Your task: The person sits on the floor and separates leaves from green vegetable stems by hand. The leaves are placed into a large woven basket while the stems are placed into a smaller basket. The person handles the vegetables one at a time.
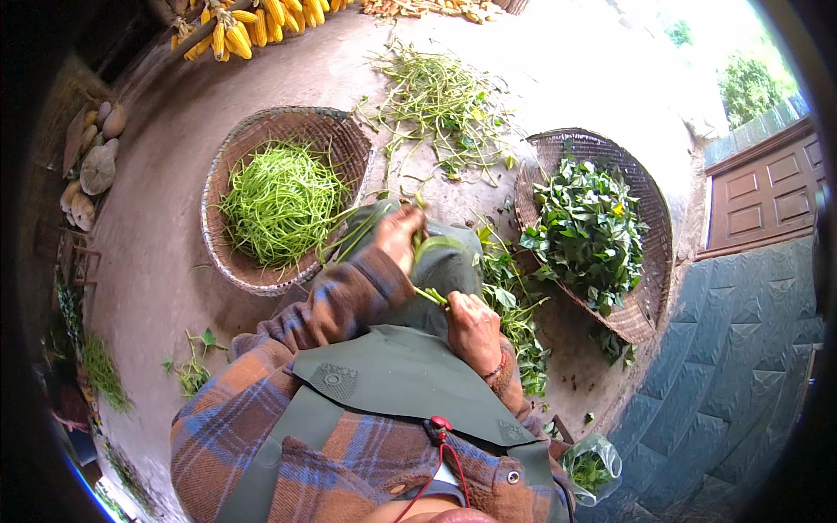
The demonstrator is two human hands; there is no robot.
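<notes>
My left hand [397,240] is closed around thin green stems above my lap, slightly blurred, with long stems trailing left toward a basket. Nearer my chest, my right hand [473,332] grips a small bunch of green stems [429,295] whose ends point up and left. Beneath both hands lies a dark green waterproof apron [405,366]. On my left, a woven bamboo basket [219,252] holds a heap of slender green stems [284,202]. To the right, a woven scoop-shaped basket [657,222] carries dark green leaves [585,229]. Leafy vines [513,294] lie beside my right leg.
Loose stems and scraps [444,98] spread over the concrete floor [157,216] ahead. Yellow corn cobs [261,26] hang at top left. Gourds or squashes [98,144] sit by the left wall. A plastic bag of greens [592,469] stands at lower right, near a blue-grey tiled wall [706,340].
</notes>
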